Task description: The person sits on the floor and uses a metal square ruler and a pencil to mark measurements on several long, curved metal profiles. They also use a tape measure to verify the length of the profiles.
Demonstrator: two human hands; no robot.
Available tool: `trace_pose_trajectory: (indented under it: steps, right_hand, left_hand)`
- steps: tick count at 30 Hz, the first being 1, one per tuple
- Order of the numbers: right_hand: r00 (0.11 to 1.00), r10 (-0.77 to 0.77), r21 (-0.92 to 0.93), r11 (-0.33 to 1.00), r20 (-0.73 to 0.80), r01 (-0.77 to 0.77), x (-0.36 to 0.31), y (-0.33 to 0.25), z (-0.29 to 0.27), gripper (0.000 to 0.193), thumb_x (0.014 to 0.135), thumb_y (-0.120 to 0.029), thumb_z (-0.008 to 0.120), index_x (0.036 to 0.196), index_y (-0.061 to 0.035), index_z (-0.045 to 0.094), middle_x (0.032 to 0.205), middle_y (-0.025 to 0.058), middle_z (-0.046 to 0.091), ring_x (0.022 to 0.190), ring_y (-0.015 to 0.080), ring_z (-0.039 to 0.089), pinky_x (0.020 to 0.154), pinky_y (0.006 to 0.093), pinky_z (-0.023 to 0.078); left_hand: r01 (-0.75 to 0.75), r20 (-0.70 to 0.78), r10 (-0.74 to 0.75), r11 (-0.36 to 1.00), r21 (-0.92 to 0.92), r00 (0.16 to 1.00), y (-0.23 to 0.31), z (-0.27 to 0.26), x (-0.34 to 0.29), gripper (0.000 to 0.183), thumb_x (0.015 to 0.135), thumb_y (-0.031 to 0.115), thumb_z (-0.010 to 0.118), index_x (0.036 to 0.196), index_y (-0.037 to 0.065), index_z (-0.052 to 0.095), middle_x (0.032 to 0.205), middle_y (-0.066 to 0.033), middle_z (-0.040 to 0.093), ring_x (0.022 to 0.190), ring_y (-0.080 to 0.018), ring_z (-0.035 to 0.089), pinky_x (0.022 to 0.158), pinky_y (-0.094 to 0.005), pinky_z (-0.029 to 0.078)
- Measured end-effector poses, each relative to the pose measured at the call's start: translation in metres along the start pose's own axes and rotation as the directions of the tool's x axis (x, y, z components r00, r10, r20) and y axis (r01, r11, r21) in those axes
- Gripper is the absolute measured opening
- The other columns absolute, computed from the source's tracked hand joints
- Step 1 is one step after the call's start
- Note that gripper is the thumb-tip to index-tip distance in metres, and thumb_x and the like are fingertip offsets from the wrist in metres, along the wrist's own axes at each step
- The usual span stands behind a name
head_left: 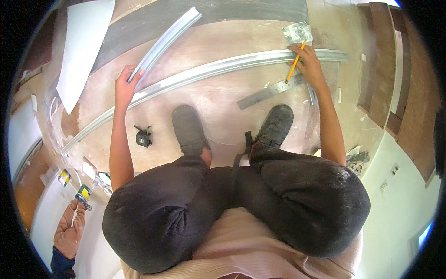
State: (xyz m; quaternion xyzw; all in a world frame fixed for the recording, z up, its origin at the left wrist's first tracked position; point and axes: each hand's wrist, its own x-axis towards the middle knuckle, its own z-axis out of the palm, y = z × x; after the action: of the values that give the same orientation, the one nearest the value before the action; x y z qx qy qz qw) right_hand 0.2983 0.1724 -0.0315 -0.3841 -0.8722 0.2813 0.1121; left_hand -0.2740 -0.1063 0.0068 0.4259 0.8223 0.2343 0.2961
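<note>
My left hand (124, 88) is closed round the near end of a short metal channel (165, 44), which slants up and away to the right. A long metal channel (209, 69) lies across the floor in front of my feet, passing by both hands. At its right part, my right hand (307, 64) rests over the channel with a yellow pencil (292, 69) held between its fingers. Just below that hand lies a metal carpenter's square (265, 95), partly hidden by my forearm. A small clear plastic bag (297, 33) sits beyond my right fingers.
A black tape measure (143, 137) lies left of my shoes (189, 125). White sheet material (86, 46) stands at far left. At lower left, a tan glove (69, 228) with a dark blue cuff touches a green-and-yellow tool (83, 192). Brown wooden boards (378, 60) stand at right.
</note>
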Motion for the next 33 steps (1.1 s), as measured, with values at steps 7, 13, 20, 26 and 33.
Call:
trace_pose_trajectory:
  steps: [7,13,20,26,33]
  right_hand:
    - [1.000,0.004,0.008,1.000,-0.012,-0.004,0.003,-0.005,0.002,0.048,0.089,-0.019,0.083,0.135,-0.0127,0.072,0.142,0.0158,0.065,0.138,0.0366,0.055,0.118,0.0458,0.044]
    - [1.000,0.014,-0.018,1.000,-0.001,-0.014,0.003,-0.003,0.001,0.049,0.087,-0.017,0.083,0.135,-0.0134,0.072,0.143,0.0167,0.065,0.141,0.0375,0.054,0.119,0.0468,0.043]
    - [0.999,0.043,0.008,0.999,0.018,-0.043,0.005,-0.012,-0.002,0.052,0.086,-0.014,0.084,0.136,-0.0119,0.072,0.144,0.0153,0.065,0.141,0.0367,0.054,0.119,0.0458,0.043]
    - [0.999,0.047,0.032,0.998,0.015,-0.048,0.010,-0.017,-0.006,0.053,0.084,-0.012,0.085,0.135,-0.0119,0.072,0.140,0.0115,0.068,0.140,0.0339,0.055,0.117,0.0448,0.044]
    - [0.998,0.053,0.095,0.994,-0.016,-0.051,0.002,-0.045,0.002,0.042,0.089,-0.010,0.082,0.130,-0.0068,0.073,0.121,0.0152,0.074,0.115,0.0317,0.065,0.102,0.0408,0.051]
  left_hand:
    - [-0.024,-0.013,0.023,0.995,-0.095,1.000,-0.013,0.003,-0.005,0.042,0.110,0.042,0.062,0.114,0.001,0.072,0.084,-0.0089,0.071,0.077,-0.0147,0.057,0.076,-0.0320,0.050]
    - [-0.025,0.112,0.017,0.997,0.068,0.994,-0.003,0.003,0.017,0.050,0.109,0.048,0.061,0.105,-0.001,0.071,0.082,-0.0174,0.066,0.076,-0.0234,0.058,0.079,-0.0371,0.051]
    - [-0.112,0.216,0.107,0.994,0.011,0.971,0.037,0.029,0.030,0.046,0.105,0.048,0.066,0.113,0.004,0.078,0.097,-0.0147,0.078,0.086,-0.0258,0.070,0.084,-0.0385,0.054]
    - [-0.260,0.234,0.251,0.965,0.011,0.939,0.063,0.049,0.049,0.037,0.105,0.038,0.067,0.116,0.006,0.080,0.115,-0.0145,0.078,0.103,-0.0302,0.072,0.091,-0.0400,0.054]
    - [-0.237,0.025,0.237,0.971,0.027,0.971,0.020,0.029,0.040,0.033,0.108,0.030,0.063,0.126,0.005,0.076,0.123,-0.0142,0.077,0.109,-0.0299,0.072,0.098,-0.0396,0.054]
